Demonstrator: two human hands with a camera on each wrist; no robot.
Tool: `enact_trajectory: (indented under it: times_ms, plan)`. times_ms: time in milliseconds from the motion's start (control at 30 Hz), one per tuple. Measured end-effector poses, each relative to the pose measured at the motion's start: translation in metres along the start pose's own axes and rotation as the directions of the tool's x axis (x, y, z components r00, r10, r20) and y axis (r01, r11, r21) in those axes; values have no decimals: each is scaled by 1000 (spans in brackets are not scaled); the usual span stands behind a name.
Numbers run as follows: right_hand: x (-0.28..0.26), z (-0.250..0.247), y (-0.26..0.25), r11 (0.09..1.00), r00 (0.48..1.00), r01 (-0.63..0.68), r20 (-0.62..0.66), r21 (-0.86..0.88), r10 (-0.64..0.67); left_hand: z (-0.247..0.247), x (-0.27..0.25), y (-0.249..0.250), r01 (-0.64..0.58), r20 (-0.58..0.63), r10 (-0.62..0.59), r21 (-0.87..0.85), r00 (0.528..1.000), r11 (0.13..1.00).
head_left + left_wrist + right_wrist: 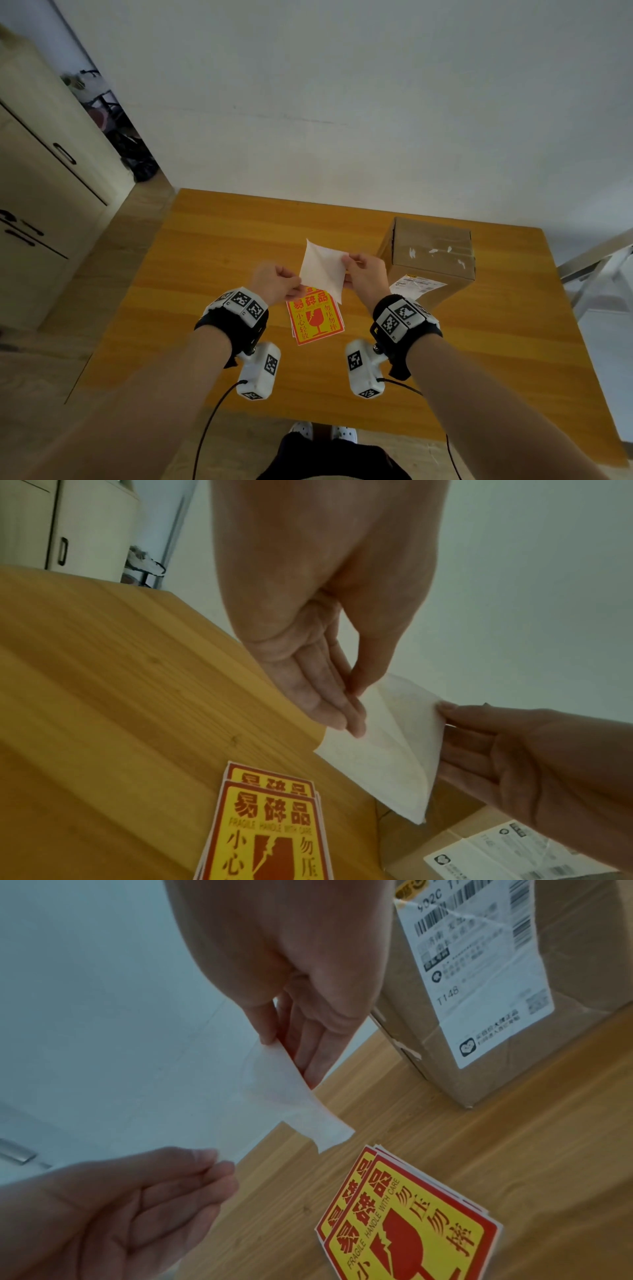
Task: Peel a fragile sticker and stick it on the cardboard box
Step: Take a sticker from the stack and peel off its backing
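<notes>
A fragile sticker (322,270) hangs above the table, its white back turned towards me. My left hand (297,287) pinches its left corner and my right hand (346,265) pinches its right corner. In the left wrist view the sticker (387,745) shows two white layers curving apart between the left hand (354,696) and the right hand (445,712). In the right wrist view a sliver of red shows where the right hand (274,1042) pinches the sticker (287,1093). The cardboard box (431,260) stands upright at the right, just beyond my right hand.
A small stack of red and yellow fragile stickers (317,318) lies on the wooden table (205,274) under my hands. The box carries a white shipping label (479,974) on its near side. A pale cabinet (41,171) stands left of the table.
</notes>
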State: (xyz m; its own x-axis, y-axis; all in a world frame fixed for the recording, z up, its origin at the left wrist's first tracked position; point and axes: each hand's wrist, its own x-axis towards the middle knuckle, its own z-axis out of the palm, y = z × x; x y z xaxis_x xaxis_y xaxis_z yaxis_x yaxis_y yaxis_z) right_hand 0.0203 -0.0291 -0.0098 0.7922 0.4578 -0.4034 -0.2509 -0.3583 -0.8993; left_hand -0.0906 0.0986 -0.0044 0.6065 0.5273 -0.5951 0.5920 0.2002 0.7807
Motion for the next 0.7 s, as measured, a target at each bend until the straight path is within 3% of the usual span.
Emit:
enact_trajectory:
  times_ms: [567, 700]
  plan:
    - [13, -5, 26, 971, 991, -18, -135, -240, -15, -6, 24, -78, 228, 41, -229, 41, 972, 973]
    - [14, -5, 24, 951, 989, 37, -124, -308, -78, -8, 26, -88, 250, 23, -252, 82, 967, 965]
